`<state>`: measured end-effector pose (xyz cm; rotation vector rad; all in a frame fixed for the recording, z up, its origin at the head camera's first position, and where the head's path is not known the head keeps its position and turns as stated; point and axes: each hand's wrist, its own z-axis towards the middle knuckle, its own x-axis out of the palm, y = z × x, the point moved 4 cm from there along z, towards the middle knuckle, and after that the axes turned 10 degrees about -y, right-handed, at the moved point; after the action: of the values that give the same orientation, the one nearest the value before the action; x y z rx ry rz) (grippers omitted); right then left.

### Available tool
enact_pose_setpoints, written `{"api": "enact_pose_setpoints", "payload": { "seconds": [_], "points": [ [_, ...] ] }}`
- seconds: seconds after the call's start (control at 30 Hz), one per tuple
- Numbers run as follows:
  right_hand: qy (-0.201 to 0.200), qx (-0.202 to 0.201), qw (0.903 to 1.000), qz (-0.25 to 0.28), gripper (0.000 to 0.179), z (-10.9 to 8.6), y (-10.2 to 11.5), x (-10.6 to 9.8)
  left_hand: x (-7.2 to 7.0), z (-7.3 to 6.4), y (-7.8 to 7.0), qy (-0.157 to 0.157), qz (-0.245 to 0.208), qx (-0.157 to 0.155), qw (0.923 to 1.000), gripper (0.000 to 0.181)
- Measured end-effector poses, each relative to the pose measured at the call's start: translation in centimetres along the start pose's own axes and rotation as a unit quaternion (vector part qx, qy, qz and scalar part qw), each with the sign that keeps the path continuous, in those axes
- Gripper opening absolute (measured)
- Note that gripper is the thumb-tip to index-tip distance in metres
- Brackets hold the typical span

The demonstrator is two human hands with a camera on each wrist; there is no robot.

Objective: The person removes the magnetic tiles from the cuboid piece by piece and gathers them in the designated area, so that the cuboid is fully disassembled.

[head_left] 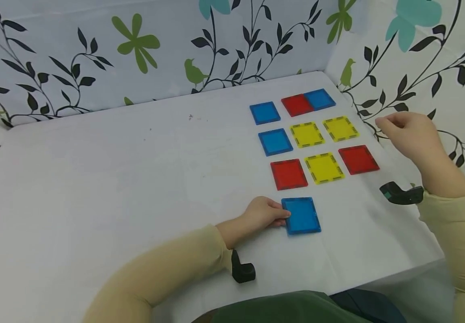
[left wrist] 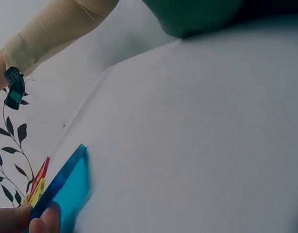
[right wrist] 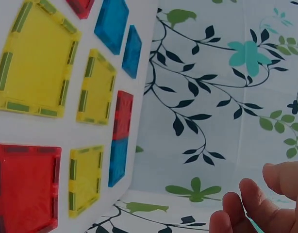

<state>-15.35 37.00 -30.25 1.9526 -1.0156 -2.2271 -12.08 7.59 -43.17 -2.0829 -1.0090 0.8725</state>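
My left hand (head_left: 260, 213) pinches the left edge of a blue square tile (head_left: 302, 216) with a dark rim, close over the near part of the table. In the left wrist view the thumb and fingers grip the edge of this blue tile (left wrist: 74, 189), which stands tilted. My right hand (head_left: 412, 132) hovers past the table's right edge, its fingers loosely curled around nothing. Nearest to it are a yellow tile (head_left: 340, 128) and a red tile (head_left: 359, 159). The right wrist view shows the right thumb and fingers (right wrist: 253, 194) apart.
Rows of tiles lie on the white table (head_left: 135, 179). At the back, a blue tile (head_left: 265, 113) sits apart from a red tile (head_left: 296, 105) that meets another blue tile (head_left: 319, 99). Patterned cloth (head_left: 95, 58) hangs behind and at the right.
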Motion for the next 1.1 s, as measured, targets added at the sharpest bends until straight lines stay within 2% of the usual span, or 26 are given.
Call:
{"api": "enact_pose_setpoints", "payload": {
  "seconds": [0.07, 0.17, 0.37, 0.57, 0.7, 0.9, 1.1],
  "points": [
    [0.001, -0.003, 1.0000, 0.000, 0.072, 0.0, 0.2, 0.1, 0.6, 0.1, -0.2, -0.014, 0.016, 0.007, 0.9998, 0.020],
    [0.004, -0.003, 1.0000, 0.001, 0.072, 0.0, 0.3, 0.1, 1.2, 0.1, -0.4, -0.023, 0.021, -0.001, 0.9995, 0.019],
    [0.005, -0.017, 0.9998, 0.003, 0.070, 0.0, 0.6, 0.3, 1.2, 0.0, -0.8, -0.028, 0.035, -0.016, 0.9989, 0.020],
    [0.007, -0.043, 0.9990, 0.004, 0.068, 0.0, 0.9, 0.6, 1.2, -0.3, -0.9, -0.029, 0.019, -0.030, 0.9989, 0.021],
    [0.018, -0.045, 0.9988, 0.011, 0.070, 0.1, 0.8, 0.8, 1.1, -0.4, -0.9, -0.025, 0.022, -0.018, 0.9993, 0.022],
    [0.028, -0.046, 0.9984, 0.017, 0.070, 0.0, 1.1, 1.1, 1.1, -0.1, -0.9, 0.004, 0.069, 0.019, 0.9974, 0.027],
    [0.033, -0.053, 0.9979, 0.019, 0.069, -0.2, 1.3, 1.3, 1.2, 0.2, -0.9, 0.012, 0.079, 0.014, 0.9967, 0.025]
  ]
}}
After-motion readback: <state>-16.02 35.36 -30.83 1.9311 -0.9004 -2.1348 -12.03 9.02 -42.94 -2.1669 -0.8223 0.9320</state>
